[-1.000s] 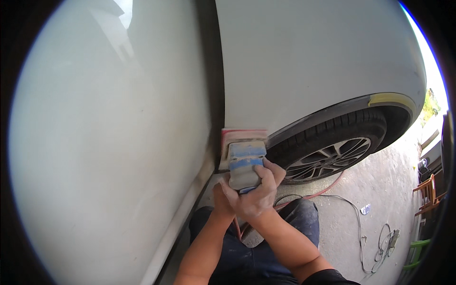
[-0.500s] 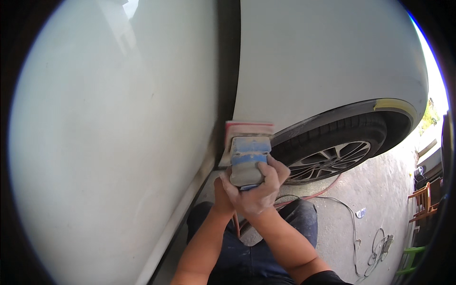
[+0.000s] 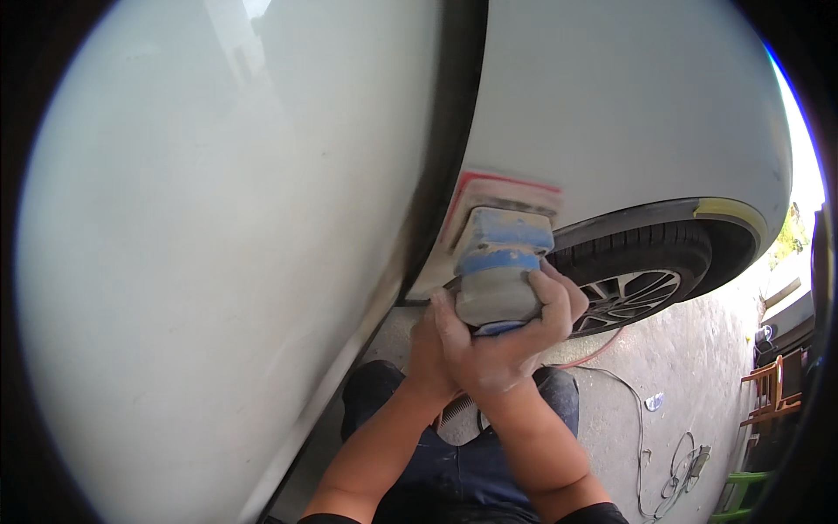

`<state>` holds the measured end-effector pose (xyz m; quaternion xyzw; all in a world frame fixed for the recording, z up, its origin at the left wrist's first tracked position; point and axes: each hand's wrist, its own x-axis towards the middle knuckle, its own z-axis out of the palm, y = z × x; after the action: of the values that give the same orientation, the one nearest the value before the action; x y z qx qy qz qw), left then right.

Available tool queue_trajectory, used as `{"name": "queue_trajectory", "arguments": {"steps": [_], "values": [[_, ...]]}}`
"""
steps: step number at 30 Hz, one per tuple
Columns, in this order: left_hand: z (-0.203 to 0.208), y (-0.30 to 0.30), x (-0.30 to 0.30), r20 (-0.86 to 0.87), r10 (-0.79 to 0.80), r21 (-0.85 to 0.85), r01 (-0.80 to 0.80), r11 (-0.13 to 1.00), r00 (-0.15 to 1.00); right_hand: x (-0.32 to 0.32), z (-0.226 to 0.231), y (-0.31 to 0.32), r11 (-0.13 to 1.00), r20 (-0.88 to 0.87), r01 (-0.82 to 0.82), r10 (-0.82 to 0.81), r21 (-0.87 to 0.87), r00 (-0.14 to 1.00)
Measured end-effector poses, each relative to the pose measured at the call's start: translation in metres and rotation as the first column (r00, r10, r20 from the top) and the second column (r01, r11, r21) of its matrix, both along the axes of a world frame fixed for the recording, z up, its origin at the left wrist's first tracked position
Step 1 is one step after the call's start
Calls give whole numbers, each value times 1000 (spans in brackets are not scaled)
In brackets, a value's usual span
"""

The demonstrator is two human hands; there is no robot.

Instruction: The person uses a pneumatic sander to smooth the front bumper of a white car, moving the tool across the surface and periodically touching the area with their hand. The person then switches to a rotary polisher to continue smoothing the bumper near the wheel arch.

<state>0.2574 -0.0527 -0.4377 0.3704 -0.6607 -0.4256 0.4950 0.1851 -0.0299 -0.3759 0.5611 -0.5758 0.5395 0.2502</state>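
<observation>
A dusty grey and blue power sander (image 3: 502, 262) with a red-edged rectangular pad is held against the lower part of a pale grey fender panel (image 3: 628, 105), between the dark panel gap and the wheel arch. My right hand (image 3: 524, 345) wraps round the sander's body, fingers curled over its right side and whitened by dust. Close beside it, my left hand (image 3: 429, 354) is closed at the sander's lower left end. Its fingers are mostly hidden behind the tool and the right hand.
A pale car door (image 3: 218, 262) fills the left side. Right of the sander are a tyre and spoked wheel (image 3: 628, 293), with yellow tape (image 3: 729, 210) on the arch edge. Cables (image 3: 642, 437) and a reddish hose (image 3: 598, 349) lie on the concrete; a wooden chair (image 3: 770, 389) stands far right.
Both hands have shifted the sander up and to the right across the fender, away from the panel gap. The view has moved slightly. My grip looks the same.
</observation>
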Motion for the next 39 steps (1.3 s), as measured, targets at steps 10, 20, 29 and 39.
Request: {"name": "queue_trajectory", "arguments": {"steps": [10,20,29,39], "values": [[-67,-3,-5,155,179,-220,-143,965,972,10,-50,-1,996,16,-52,51,74,999],[-3,-1,-9,45,19,-159,-11,987,999,-1,43,3,1000,-64,-8,10,20,998],[-74,-6,6,44,37,19,-38,999,998,16,-64,-5,998,17,-54,54,24,998],[-77,-9,12,55,62,50,-65,997,997,13,-73,-4,995,101,-89,85,39,991]]}}
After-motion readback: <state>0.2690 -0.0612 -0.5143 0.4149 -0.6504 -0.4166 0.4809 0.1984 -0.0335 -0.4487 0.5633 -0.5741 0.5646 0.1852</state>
